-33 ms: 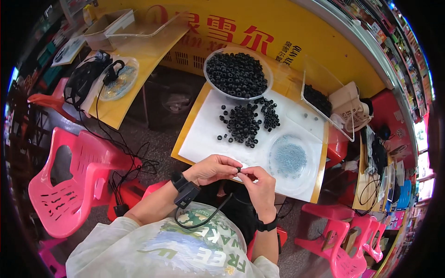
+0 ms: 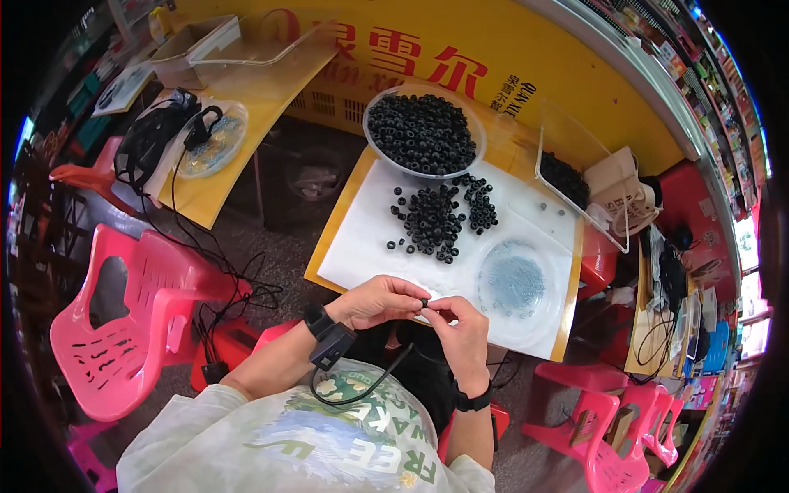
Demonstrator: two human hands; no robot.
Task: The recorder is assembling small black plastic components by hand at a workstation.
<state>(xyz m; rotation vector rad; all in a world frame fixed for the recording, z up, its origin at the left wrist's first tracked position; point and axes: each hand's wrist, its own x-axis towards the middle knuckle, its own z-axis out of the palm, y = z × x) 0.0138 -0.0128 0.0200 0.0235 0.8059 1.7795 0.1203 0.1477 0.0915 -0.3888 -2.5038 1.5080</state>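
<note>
Near the front edge of the white-topped table (image 2: 353, 246), my two hands meet fingertip to fingertip. Between them is a small black round part (image 2: 425, 303). My left hand (image 2: 380, 301) pinches it from the left, thumb and forefinger together. From the other side, my right hand (image 2: 462, 322) has its thumb and forefinger closed on the same part. The fingers hide most of it. Beyond my hands lies a loose pile of black, ring-like parts (image 2: 431, 218). To its right is a clear round dish (image 2: 538, 322) of tiny pale-blue bits (image 2: 515, 278).
A large clear bowl (image 2: 367, 141) full of black parts stands at the table's far edge. A clear bin (image 2: 604, 226) sits at the far right. Pink plastic chairs (image 2: 136, 329) flank me. On the left, a side table (image 2: 209, 205) carries a black bag (image 2: 152, 135).
</note>
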